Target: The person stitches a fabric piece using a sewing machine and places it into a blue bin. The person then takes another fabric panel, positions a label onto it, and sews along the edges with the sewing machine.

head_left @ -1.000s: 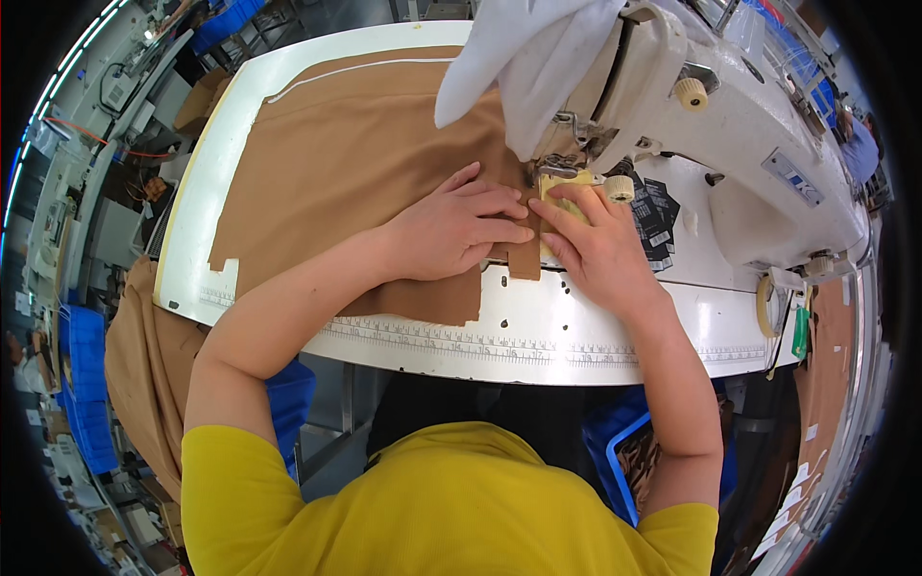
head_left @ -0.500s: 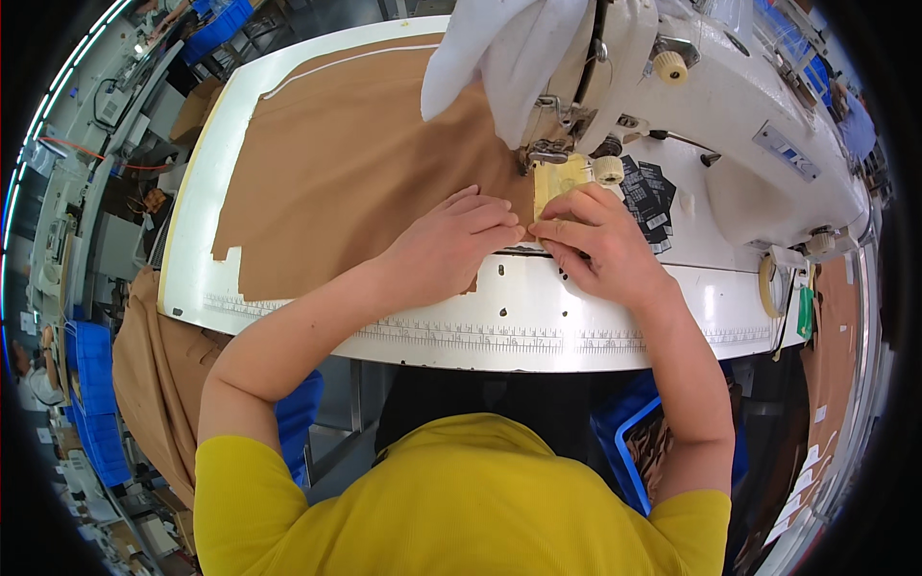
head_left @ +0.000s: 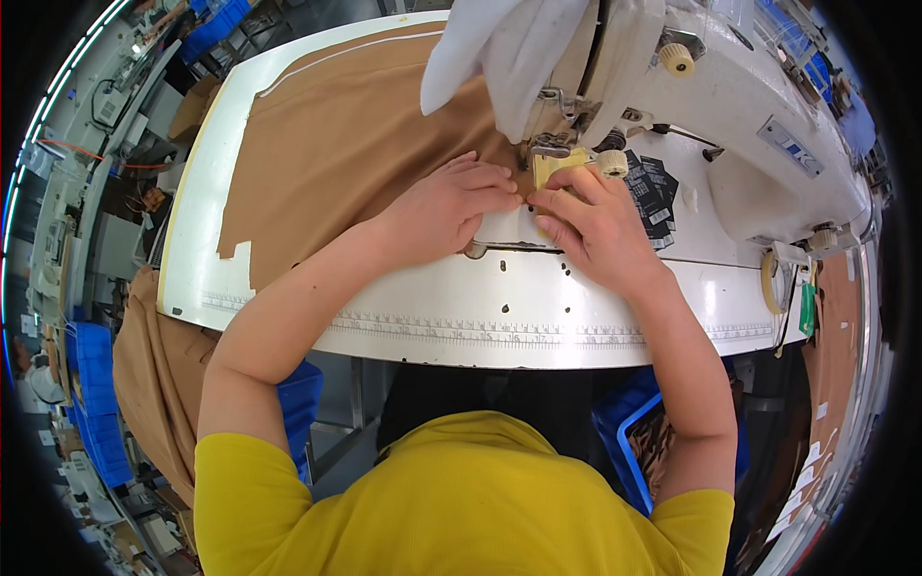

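Note:
A large piece of brown fabric (head_left: 327,154) lies on the white sewing table, its right edge running in at the sewing machine's needle and presser foot (head_left: 550,151). My left hand (head_left: 451,204) rests on the fabric near that edge, fingers together and fingertips gripping its margin. Close beside it, my right hand (head_left: 600,230) is closed in a pinch on the fabric's edge, just short of the foot. The fingers partly cover the held bit of cloth. Beside the foot is a yellow plate (head_left: 547,171), partly hidden by my right fingers.
The white sewing machine (head_left: 740,125) stands over the table's right side, with a white cloth (head_left: 499,58) hanging on its head. Black printed labels (head_left: 651,197) lie under its arm. A printed ruler (head_left: 461,331) follows the front edge. Brown cloth (head_left: 158,374) hangs at left; a blue bin (head_left: 629,451) sits below.
The fabric has slid away from me toward the needle, its near edge now farther from the table's front. Both hands have moved forward a little with it.

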`<control>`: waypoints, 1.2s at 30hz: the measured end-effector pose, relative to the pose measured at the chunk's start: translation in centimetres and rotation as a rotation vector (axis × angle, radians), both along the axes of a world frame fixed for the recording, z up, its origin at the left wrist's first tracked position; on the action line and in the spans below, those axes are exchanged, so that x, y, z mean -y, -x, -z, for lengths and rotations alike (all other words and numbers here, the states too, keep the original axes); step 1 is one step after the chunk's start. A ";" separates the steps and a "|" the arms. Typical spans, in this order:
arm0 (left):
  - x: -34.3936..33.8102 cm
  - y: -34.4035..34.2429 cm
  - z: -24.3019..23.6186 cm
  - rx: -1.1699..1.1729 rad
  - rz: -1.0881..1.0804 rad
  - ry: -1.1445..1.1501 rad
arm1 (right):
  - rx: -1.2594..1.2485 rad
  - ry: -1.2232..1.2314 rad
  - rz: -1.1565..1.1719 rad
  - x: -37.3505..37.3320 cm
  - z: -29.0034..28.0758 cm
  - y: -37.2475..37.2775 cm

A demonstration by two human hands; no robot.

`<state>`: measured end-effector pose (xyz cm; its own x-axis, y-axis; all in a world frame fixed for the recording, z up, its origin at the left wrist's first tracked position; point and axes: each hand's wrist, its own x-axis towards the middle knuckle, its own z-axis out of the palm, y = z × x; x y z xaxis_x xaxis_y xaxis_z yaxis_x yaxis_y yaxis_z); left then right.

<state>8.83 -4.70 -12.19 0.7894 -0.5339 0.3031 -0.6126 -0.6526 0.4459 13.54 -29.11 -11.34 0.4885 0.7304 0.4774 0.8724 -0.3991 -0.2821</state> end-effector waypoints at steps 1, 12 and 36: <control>-0.1 -0.3 -0.1 0.004 0.001 -0.003 | 0.032 0.008 0.034 -0.1 0.0 0.0; -1.0 -3.6 0.1 0.046 -0.040 0.079 | 0.138 0.056 0.179 -0.7 0.2 -0.1; -0.8 -3.6 -0.2 0.001 -0.044 0.055 | -0.191 -0.742 0.329 0.8 -1.2 -3.2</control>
<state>12.42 -3.88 -11.94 0.8114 -0.4808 0.3323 -0.5843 -0.6536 0.4811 16.74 -29.92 -10.11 0.7432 0.0651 0.6659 0.6545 -0.2776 -0.7033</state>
